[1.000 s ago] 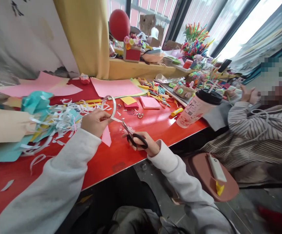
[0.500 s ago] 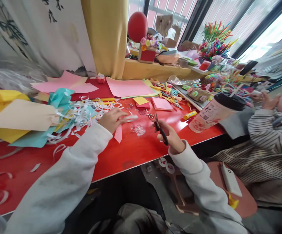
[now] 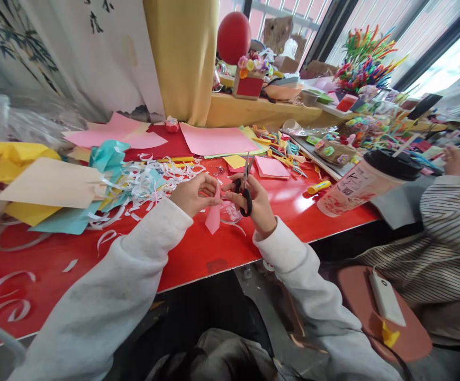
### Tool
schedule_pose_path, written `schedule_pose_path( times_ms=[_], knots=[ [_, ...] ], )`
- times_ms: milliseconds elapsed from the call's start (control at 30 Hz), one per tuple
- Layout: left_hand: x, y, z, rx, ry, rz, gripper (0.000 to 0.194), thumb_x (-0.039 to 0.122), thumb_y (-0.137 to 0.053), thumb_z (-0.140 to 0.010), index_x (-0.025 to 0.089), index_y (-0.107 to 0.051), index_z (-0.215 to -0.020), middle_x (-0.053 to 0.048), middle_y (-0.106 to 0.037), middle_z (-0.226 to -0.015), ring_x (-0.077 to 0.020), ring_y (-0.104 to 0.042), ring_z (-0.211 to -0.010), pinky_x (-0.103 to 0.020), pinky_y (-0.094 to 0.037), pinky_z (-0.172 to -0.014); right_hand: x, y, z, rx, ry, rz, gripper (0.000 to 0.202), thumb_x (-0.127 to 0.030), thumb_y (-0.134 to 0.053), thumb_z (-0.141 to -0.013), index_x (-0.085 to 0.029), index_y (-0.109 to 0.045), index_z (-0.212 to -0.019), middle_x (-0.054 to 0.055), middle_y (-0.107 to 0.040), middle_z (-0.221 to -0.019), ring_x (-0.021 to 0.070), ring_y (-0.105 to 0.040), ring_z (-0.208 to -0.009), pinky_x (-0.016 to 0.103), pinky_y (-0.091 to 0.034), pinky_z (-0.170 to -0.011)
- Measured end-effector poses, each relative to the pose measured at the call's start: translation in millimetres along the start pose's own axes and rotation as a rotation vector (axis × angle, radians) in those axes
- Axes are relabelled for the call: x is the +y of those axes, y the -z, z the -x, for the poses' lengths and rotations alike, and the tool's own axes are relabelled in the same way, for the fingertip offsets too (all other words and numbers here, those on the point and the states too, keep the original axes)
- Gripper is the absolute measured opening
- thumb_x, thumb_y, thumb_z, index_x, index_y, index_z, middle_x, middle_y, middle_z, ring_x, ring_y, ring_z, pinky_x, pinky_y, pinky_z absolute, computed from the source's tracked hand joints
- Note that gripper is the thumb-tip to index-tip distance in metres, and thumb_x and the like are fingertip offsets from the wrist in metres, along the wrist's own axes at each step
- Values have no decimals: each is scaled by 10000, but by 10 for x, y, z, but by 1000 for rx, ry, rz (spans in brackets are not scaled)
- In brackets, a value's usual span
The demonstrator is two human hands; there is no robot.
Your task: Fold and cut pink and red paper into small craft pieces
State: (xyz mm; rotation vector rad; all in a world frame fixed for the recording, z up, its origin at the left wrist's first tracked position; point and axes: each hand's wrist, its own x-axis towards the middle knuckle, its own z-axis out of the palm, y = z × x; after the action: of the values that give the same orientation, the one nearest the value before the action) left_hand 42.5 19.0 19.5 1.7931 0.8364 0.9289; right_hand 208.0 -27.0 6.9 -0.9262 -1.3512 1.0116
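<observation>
Between the fingers of my left hand [image 3: 198,194] is a narrow folded strip of pink paper [image 3: 213,216], its pointed end hanging down. My right hand [image 3: 255,203] is closed around black-handled scissors [image 3: 246,198], blades pointing up and away from me. The fingertips of both hands are close together near the top of the pink strip. Whether they touch is too small to tell. A small lacy scrap [image 3: 230,211] lies on the red table [image 3: 198,262] just behind the strip.
White paper shreds [image 3: 138,182] and coloured sheets [image 3: 51,182] cover the left side. Pink squares [image 3: 271,167], a yellow glue stick [image 3: 319,187] and a lidded cup [image 3: 367,182] stand or lie right. A person in a striped sleeve [image 3: 452,211] sits at the far right.
My right hand has moved left with the scissors, close to my left hand. The pink strip is now held more upright. The view has shifted slightly.
</observation>
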Motion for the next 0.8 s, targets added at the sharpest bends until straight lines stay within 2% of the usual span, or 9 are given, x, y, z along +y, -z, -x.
schedule_pose_path(
  times_ms=[200, 400, 500, 600, 667, 800],
  knots=[
    [47, -15, 39, -53, 0, -113, 353, 283, -687, -631, 189, -547, -941, -12, -651, -740, -154, -614, -724, -304, -481, -684, -18, -18, 1, -53, -26, -38, 384, -282, -676, -688, -212, -474, -1008, -4, -580, -801, 63, -494, -570, 199, -373, -463],
    [53, -53, 52, -72, 41, -261, 356, 278, -655, -667, 198, -500, -977, -7, -664, -719, -170, -629, -714, -338, -470, -717, 5, -28, 11, -63, -7, -40, 361, -297, -658, -696, -206, -477, -995, -17, -560, -757, 62, -494, -544, 206, -407, -462],
    [1, 5, 35, -57, 17, -198, 408, 287, -668, -650, 206, -495, -1010, -13, -653, -768, -161, -628, -707, -322, -485, -695, 4, -1, -1, 91, 29, -33, 329, -289, -649, -697, -213, -463, -957, -21, -542, -749, 74, -515, -592, 217, -452, -512],
    [18, 122, 18, -161, 44, -72, 276, 303, -659, -665, 197, -563, -901, 3, -628, -658, -132, -597, -551, -277, -490, -565, -5, 37, -15, 258, 38, -29, 308, -276, -631, -705, -227, -445, -945, -24, -526, -761, 81, -532, -653, 221, -492, -566],
    [90, 193, 15, -93, 46, -37, 206, 296, -650, -682, 179, -609, -847, 14, -580, -546, -111, -552, -462, -244, -464, -484, -7, 47, -14, 243, 15, -45, 310, -269, -633, -699, -228, -442, -939, -28, -519, -748, 77, -528, -633, 218, -498, -555],
    [221, 235, 12, 171, 6, 72, 258, 202, -687, -638, 160, -625, -885, 25, -558, -518, -89, -515, -413, -219, -439, -425, 0, 17, 13, 37, -63, -86, 342, -271, -662, -676, -222, -450, -939, -28, -526, -739, 76, -521, -605, 223, -494, -531]
  ],
)
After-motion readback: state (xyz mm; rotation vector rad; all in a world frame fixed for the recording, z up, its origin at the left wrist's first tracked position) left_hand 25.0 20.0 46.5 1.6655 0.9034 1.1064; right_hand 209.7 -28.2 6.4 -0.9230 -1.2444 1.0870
